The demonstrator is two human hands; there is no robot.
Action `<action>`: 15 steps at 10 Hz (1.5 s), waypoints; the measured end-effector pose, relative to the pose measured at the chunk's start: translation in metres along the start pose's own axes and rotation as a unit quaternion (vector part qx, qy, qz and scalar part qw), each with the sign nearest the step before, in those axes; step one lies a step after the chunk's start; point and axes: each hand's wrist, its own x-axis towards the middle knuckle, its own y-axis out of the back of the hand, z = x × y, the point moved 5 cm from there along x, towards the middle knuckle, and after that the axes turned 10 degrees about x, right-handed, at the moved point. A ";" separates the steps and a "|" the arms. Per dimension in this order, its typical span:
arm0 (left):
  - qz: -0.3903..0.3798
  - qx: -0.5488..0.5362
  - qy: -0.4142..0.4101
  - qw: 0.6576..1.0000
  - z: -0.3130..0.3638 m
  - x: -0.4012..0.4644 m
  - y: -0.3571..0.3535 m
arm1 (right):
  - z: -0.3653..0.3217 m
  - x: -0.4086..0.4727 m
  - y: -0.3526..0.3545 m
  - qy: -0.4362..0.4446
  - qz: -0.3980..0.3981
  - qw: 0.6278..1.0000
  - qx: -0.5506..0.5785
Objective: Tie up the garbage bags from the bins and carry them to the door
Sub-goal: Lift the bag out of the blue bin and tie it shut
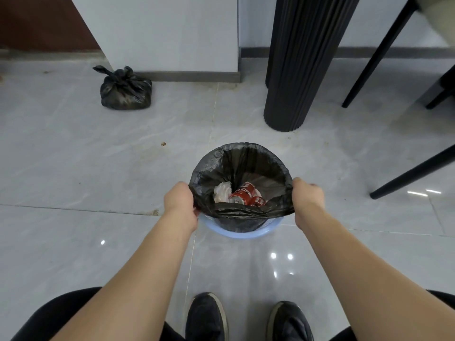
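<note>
Gripping bin liner (242, 166) | glossy grey tiles (73, 168) (stained) | tied bag (125, 91) by wall (172, 33)

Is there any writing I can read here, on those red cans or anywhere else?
Red cans in the black bag: white lettering, too blurred and partly hidden to read.
Tied bag by the wall: no writing.
Shoes: no readable text.
Nothing legible elsewhere.

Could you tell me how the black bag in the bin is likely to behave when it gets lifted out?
The black bag looks thin and wrinkled, so it will probably go floppy and sag. It holds only a few red cans and crumpled plastic, so it is likely light. The left hand and right hand grip its rim; the cans may shift and clatter.
</note>
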 end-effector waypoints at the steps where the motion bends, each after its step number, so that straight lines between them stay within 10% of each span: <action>1: 0.002 0.022 -0.087 0.996 0.028 -0.014 -0.006 | -0.020 0.007 -0.011 0.051 -0.031 0.998 0.011; 4: -0.177 -0.154 -0.142 0.962 0.069 -0.037 -0.036 | -0.074 -0.001 -0.025 0.050 -0.119 0.969 0.209; 7: -0.189 -0.245 -0.202 0.929 0.132 -0.103 -0.055 | -0.144 -0.018 -0.008 0.102 -0.134 0.935 0.312; 11: -0.305 -0.155 -0.369 0.864 0.218 -0.254 -0.147 | -0.298 -0.056 0.098 0.284 -0.154 0.864 0.385; 15: -0.284 0.103 -0.339 0.891 0.102 -0.201 -0.301 | -0.206 0.042 0.193 0.306 -0.040 0.926 0.217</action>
